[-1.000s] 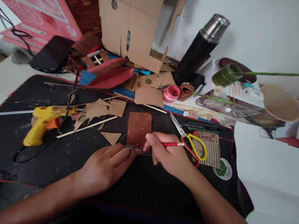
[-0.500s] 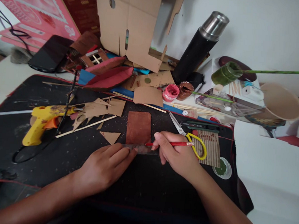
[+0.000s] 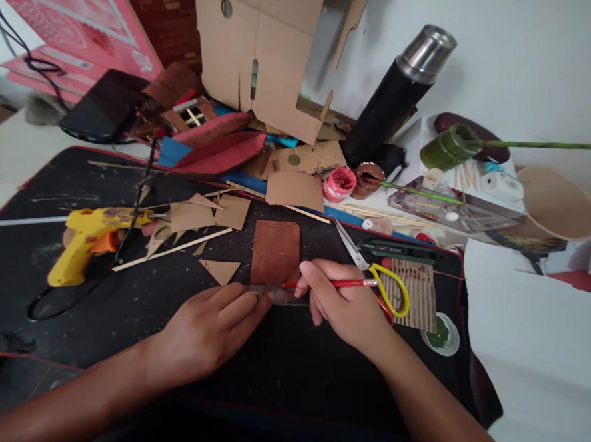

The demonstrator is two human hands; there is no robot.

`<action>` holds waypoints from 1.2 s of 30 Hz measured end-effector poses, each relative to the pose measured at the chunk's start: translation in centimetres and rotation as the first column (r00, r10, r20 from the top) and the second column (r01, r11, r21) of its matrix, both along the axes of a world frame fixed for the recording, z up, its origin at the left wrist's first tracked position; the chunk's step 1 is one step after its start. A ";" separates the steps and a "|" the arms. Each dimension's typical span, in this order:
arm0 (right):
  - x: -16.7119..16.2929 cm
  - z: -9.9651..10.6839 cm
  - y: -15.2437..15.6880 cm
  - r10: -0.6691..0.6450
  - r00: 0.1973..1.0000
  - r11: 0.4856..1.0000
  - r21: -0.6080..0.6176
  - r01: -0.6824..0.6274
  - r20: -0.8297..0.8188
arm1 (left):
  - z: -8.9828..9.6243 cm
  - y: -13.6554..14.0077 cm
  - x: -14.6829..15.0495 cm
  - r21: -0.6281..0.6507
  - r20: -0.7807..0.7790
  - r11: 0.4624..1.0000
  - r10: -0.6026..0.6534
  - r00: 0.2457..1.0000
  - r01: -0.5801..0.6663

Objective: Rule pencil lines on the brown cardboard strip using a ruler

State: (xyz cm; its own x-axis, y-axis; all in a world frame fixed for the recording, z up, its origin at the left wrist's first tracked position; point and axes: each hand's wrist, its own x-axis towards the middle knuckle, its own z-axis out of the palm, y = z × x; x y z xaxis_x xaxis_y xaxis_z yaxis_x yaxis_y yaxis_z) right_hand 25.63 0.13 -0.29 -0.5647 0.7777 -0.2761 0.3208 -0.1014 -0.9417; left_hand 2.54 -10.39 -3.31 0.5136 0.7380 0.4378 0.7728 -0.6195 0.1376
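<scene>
A brown-painted piece of cardboard (image 3: 276, 250) lies flat on the black mat. Across its near edge rests a clear ruler (image 3: 293, 297), partly under my fingers. My left hand (image 3: 213, 326) presses the ruler down, its fingers close together. In my right hand (image 3: 343, 304) is a red pencil (image 3: 339, 284), gripped between thumb and fingers, its tip at the ruler's edge over the brown piece. Scissors with yellow handles (image 3: 394, 294) lie just beyond my right hand, partly covered by it.
A yellow glue gun (image 3: 81, 238) lies at left, near cardboard scraps (image 3: 190, 214) and thin sticks. Behind stand paint jars (image 3: 339, 185) and a black thermos (image 3: 390, 97). At right are a utility knife (image 3: 398, 250), corrugated cardboard (image 3: 415, 298) and a green paint lid (image 3: 441, 333).
My right hand has slid the pencil tip slightly left along the ruler. My left hand stays pressed on the ruler. The whole view has shifted slightly.
</scene>
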 end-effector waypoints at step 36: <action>-2.0 -0.6 -1.0 0.030 0.997 0.999 -0.020 -0.031 -0.075 | -0.1 0.0 -0.1 -0.018 0.003 1.000 -0.009 1.000 0.009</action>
